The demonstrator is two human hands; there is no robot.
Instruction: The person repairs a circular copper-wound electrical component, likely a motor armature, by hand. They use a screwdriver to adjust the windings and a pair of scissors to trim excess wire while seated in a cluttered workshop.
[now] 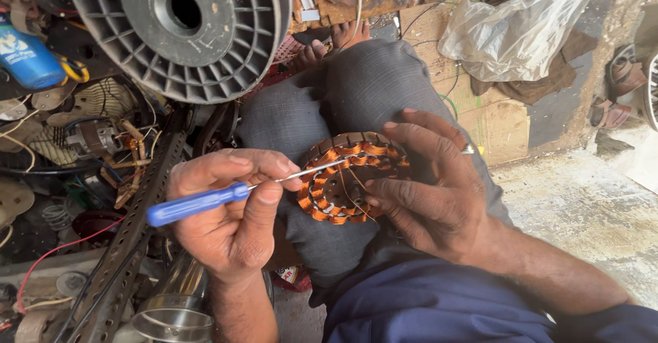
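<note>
Up top, the biggest thing in view is a grey plastic wire spool, round and ribbed with a dark hole at its hub, lying against the clutter on the left. Right of it, a crumpled clear plastic bag sits on flattened cardboard beside a rough concrete floor.

Centre frame, the person's knee in grey trousers rises toward the camera, bare toes just visible beyond it, and a blue sleeve fills the bottom edge. A perforated metal angle bar runs diagonally down the left side, through a tangle of wires, springs and small motor parts. Below it stands a shiny metal cup, and in the top left corner there's a blue bottle.

Now the action: the right hand wraps around the motor stator, a ring of copper-orange windings resting on the knee. Fingers curl over its far rim, thumb pressing on its near edge, so it's firmly grasped. The left hand is clenched around a screwdriver with a blue handle, thumb and forefinger pinching where handle meets shaft. The thin steel shaft reaches rightward and its tip lies across the windings on the stator's upper left side, touching the copper coils. A fine loose wire strand crosses the stator's open middle.
</note>
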